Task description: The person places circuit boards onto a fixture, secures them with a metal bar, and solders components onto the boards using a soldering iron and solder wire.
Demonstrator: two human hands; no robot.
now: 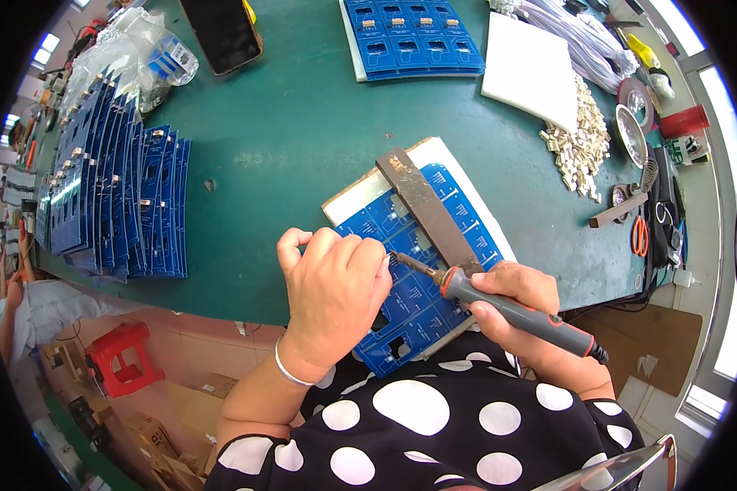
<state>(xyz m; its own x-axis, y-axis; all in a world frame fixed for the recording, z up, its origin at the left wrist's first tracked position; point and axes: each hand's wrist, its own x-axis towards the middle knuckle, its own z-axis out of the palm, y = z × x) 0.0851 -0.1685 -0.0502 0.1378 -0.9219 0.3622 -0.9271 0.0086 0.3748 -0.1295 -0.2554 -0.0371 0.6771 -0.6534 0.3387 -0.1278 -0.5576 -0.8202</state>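
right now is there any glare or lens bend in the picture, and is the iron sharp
Head view: the window at right is blown out white; head view: the green table curves along its near edge, and the picture's corners go black; head view: the soldering iron looks reasonably sharp.

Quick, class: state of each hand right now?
Left hand: curled; whether it holds anything cannot be told.
Right hand: closed on the soldering iron.

A blue circuit board [413, 307] lies slantwise on a white pad [430, 151]; a slim grey soldering iron [540, 322] with red trim slants over it, dark tip near the board's surface
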